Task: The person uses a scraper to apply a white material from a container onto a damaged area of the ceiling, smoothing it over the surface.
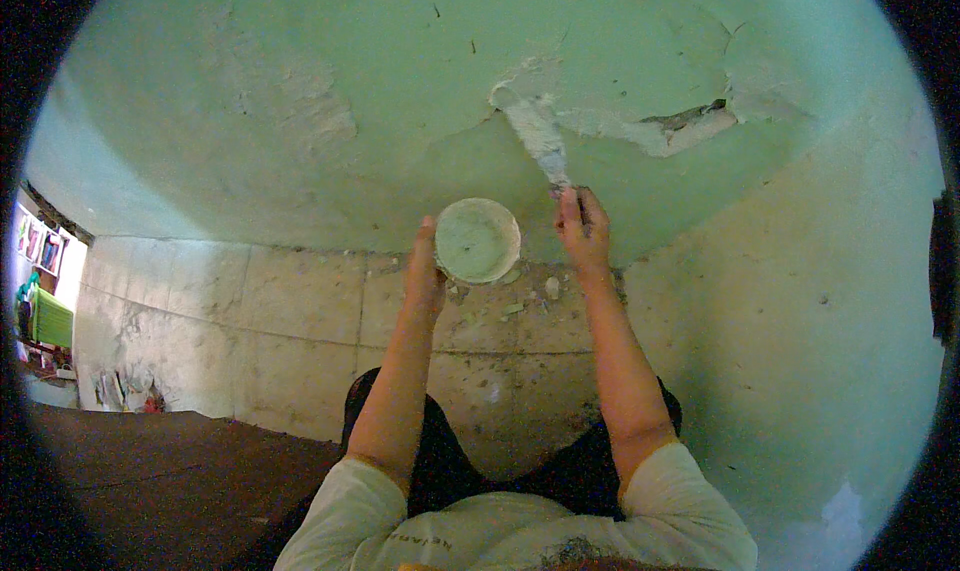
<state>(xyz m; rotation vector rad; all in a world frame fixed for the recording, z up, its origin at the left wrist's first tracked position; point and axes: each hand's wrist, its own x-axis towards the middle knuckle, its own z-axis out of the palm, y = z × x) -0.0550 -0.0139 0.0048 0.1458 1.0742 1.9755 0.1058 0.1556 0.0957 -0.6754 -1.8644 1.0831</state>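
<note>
White putty coats the knife (538, 143) gripped by the right hand (583, 229); left hand (424, 271) clasps the bowl (477, 241).

Dim, greenish cast overall. Brightest patch at far left of frame, where daylight enters through small opening (40, 281), slightly blown out. Pale green plastered wall (300, 91) lit evenly and softly, no hard shadows, no glare. Lower left dark brown floor area (150, 471) murky, detail lost. Strong fisheye bending: tile lines curve toward rim; black vignette in all corners. Centre fairly sharp, edges soft and grainy.
</note>
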